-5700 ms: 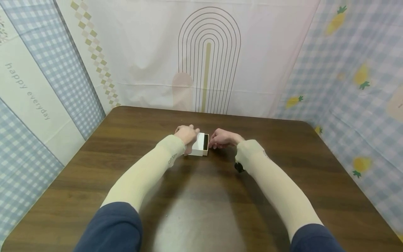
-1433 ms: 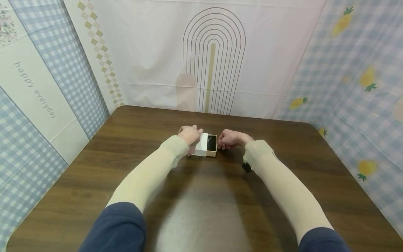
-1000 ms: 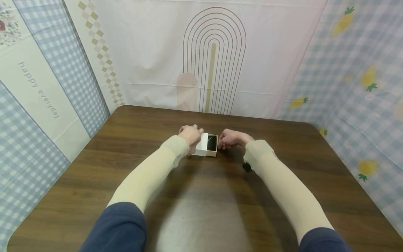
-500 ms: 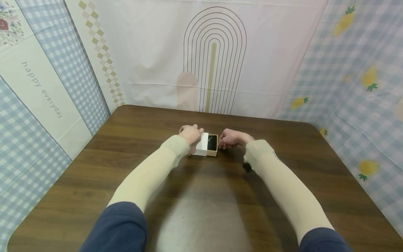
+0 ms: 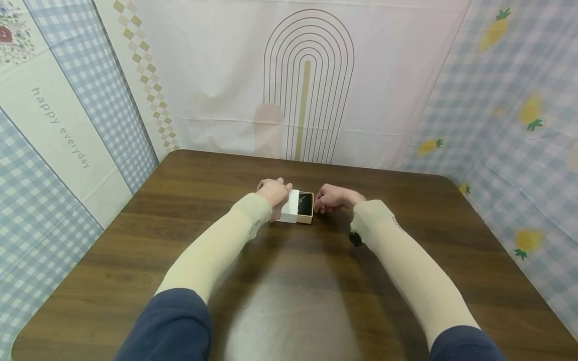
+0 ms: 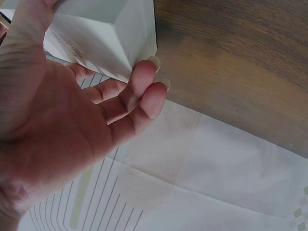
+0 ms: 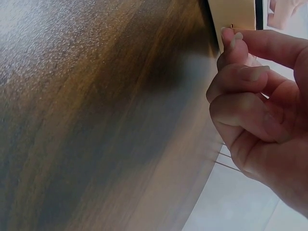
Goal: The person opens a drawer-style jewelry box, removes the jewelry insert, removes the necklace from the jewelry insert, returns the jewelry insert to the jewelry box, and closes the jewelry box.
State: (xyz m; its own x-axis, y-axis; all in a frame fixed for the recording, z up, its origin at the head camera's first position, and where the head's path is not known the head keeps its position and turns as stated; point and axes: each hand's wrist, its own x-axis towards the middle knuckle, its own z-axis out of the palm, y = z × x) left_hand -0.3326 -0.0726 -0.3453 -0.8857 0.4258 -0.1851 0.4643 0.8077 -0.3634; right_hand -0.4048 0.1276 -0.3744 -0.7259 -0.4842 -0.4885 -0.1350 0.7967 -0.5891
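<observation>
A small drawer-style box lies on the table, its white sleeve (image 5: 291, 207) on the left and its tan drawer (image 5: 305, 219) projecting to the right. Inside the drawer is a black insert (image 5: 305, 204) with a thin, pale mark or item too small to identify. My left hand (image 5: 273, 193) holds the sleeve, with curled fingers against its far side in the left wrist view. At the drawer's end, my right hand (image 5: 333, 198) pinches a tiny pull with thumb and index finger; the right wrist view shows the tan drawer front (image 7: 234, 14) and those fingertips (image 7: 233, 42) touching it.
The box rests on a brown wood-grain table (image 5: 289, 281). Behind it hangs a white cloth (image 5: 217, 75) with arch lines, and blue checked cloths (image 5: 506, 150) flank the sides. A dark round object (image 5: 355, 239) sits at the right wrist.
Compared with several seconds ago, the drawer has slid out to the right with my right hand, exposing more black insert. My left hand keeps its hold on the sleeve. Very little moves in the last second.
</observation>
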